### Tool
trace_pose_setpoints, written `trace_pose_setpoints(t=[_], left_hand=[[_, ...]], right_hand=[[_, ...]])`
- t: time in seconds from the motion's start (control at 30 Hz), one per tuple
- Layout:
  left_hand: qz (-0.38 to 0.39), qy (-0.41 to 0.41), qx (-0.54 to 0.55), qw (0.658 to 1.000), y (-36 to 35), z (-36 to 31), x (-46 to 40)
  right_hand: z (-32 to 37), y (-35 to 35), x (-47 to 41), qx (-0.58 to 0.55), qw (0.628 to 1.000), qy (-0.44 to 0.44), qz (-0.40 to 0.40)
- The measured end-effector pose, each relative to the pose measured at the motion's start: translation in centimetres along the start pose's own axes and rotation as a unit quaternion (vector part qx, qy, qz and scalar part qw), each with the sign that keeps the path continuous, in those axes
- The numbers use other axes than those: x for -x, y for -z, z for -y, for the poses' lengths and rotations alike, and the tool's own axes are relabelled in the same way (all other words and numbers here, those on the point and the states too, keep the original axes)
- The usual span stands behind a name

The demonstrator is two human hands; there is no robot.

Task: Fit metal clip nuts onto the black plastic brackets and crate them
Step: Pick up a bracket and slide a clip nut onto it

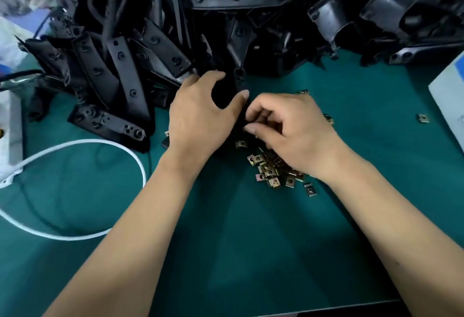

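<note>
My left hand (200,115) grips a black plastic bracket (239,78), thumb on one side and curled fingers on the other. This steadies the bracket's near end at the centre of the bench (251,254), where the other hand can reach it. Most of this bracket is hidden under my hands; only its far end, with a round hole, shows.

My right hand (288,128) is curled against the bracket's near end, thumb and forefinger closed in a pinch. I judge that they hold a clip nut being pushed onto the bracket edge, but the nut itself is hidden, so I cannot tell for certain.

The loose clip nuts (271,168) lie in a small heap directly under my right wrist, so each pick needs only a short reach. A few strays lie apart; one stray nut (423,118) sits near the right edge of the bench.

The stock of unfitted brackets (175,27) is piled along the far edge of the bench, touching the working area, so the next piece is within reach of my left hand.

A white cable (113,148) loops across the left side of the bench. No crate is in view.

A white box (449,95) stands at the right edge; any printing on it is too small to read. No brand or label is legible anywhere.
</note>
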State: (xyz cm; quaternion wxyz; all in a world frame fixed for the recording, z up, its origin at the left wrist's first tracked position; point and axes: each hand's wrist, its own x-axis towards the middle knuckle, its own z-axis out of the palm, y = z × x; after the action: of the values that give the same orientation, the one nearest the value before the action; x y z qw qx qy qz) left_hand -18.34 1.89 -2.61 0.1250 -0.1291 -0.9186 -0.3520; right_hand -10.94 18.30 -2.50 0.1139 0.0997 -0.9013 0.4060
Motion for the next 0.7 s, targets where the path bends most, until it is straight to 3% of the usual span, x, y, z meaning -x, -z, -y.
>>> trace_pose_setpoints(t=[0.1, 0.3, 0.7], left_hand=[[0.003, 0.019, 0.041, 0.999, 0.3, 0.0, 0.1], [0.036, 0.028, 0.171, 0.984, 1.5, 0.1, 0.1], [0.137, -0.086, 0.255, 0.953, 0.9, -0.5, 0.7]], right_hand=[[0.0, 0.5, 0.1, -0.107, 0.993, -0.030, -0.031], [-0.6, 1.5, 0.3, -0.199, 0.976, -0.080, -0.045], [-0.8, 1.7, 0.1, -0.343, 0.915, -0.161, -0.139]])
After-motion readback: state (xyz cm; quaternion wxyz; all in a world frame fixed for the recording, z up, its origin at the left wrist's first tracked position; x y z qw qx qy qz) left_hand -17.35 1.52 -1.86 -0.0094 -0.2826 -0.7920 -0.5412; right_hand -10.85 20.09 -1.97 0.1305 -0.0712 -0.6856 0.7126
